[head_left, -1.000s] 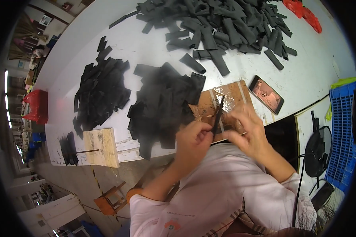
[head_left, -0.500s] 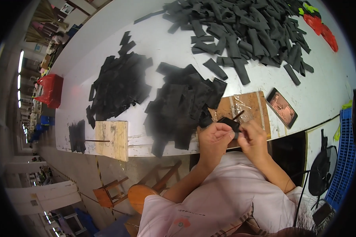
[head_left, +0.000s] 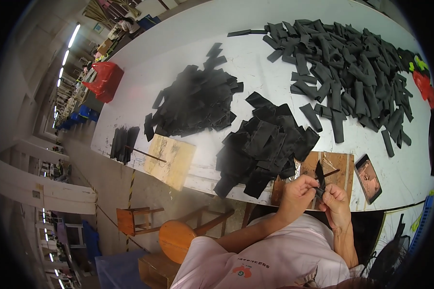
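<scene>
Hands meet over the wooden board (head_left: pixel 340 166) at the counter's (head_left: pixel 178 53) near edge: left hand (head_left: pixel 299 189) and right hand (head_left: pixel 336 201) both pinch one black strip (head_left: pixel 319 174), apparently folding it. Next likely needs a firm crease, then placing it onto the near black pile (head_left: pixel 263 147).

I see a small black strip (head_left: pixel 319 174), narrow and flat, standing nearly upright and pinched at its lower end between both hands, above the taped wooden board (head_left: pixel 340 166) at the near edge of the white surface (head_left: pixel 178 53).
</scene>
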The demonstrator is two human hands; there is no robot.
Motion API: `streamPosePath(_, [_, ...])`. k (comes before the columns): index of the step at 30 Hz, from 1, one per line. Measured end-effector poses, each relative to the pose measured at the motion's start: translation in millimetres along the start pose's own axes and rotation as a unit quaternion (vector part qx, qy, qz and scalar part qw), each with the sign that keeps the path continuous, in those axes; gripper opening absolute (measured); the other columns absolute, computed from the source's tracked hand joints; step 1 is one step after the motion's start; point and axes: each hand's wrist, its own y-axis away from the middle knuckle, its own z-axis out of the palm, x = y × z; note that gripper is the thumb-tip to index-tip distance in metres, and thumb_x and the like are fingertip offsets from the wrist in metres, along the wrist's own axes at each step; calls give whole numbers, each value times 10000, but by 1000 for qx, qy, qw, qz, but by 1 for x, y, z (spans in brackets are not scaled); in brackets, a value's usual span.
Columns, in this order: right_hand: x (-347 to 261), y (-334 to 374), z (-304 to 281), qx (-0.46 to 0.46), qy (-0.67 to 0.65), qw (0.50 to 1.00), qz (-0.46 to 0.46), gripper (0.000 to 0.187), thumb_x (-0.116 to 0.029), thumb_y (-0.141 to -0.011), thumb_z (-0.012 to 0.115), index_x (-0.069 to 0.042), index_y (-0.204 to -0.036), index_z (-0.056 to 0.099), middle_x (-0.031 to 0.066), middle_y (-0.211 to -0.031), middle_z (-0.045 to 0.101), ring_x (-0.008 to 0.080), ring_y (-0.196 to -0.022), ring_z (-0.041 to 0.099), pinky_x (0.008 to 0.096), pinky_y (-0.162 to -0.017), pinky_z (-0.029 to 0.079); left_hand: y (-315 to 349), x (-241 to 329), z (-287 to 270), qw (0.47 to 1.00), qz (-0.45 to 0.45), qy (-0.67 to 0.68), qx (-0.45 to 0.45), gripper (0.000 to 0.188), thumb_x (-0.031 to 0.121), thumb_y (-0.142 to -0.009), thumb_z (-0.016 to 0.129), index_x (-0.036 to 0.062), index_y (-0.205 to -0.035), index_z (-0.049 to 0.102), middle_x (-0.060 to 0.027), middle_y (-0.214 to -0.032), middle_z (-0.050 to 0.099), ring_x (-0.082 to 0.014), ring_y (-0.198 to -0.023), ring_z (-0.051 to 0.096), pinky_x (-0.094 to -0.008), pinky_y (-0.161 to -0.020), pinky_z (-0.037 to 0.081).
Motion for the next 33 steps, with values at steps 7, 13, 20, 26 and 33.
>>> streamPosePath(7, [-3, 7, -3, -34, -41, 998, -13, 222, -226, -812, 681, -50, -801, 546, 10, -806, 555, 70, -706, 516, 202, -616, 423, 2, 30, -5, 829, -278, 399, -276, 332, -49, -814, 538, -15, -1134, 457, -32, -846, 558, -21, -547, 467, -163, -455, 349])
streamPosePath(13, [-11, 4, 4, 12, 188, 955, -228, 242, -223, -841, 638, -28, -788, 504, 68, -894, 522, 135, -805, 477, 241, -720, 378, 10, 30, 14, 980, -16, -181, -81, 217, -25, -793, 602, 2, -1005, 570, -10, -825, 537, -38, -596, 429, -206, -525, 366])
streamPosePath(20, [-18, 12, 21, 55, 341, 892, -291, 213, -160, -862, 574, 2, -769, 470, 88, -825, 479, 146, -749, 437, 239, -673, 358, 7, 23, 8, 997, -31, -21, -75, 155, -34, -844, 537, -6, -996, 537, -37, -877, 555, -37, -706, 510, -194, -580, 416])
streamPosePath(26, [-21, 11, 26, 79, 411, 847, -329, 211, -145, -870, 550, 5, -765, 446, 74, -801, 404, 151, -723, 396, 241, -639, 340, 7, 20, 5, 985, -91, 116, -89, 249, -48, -837, 538, -7, -1074, 473, -84, -949, 591, -57, -811, 564, -184, -655, 462])
streamPosePath(33, [-15, 14, 21, 76, 356, 887, -285, 242, -179, -889, 535, -10, -762, 417, 48, -799, 368, 125, -712, 362, 229, -628, 314, 0, 23, 0, 971, -140, 164, -103, 270, -42, -813, 570, 15, -1049, 451, -81, -860, 612, -66, -745, 580, -193, -605, 464])
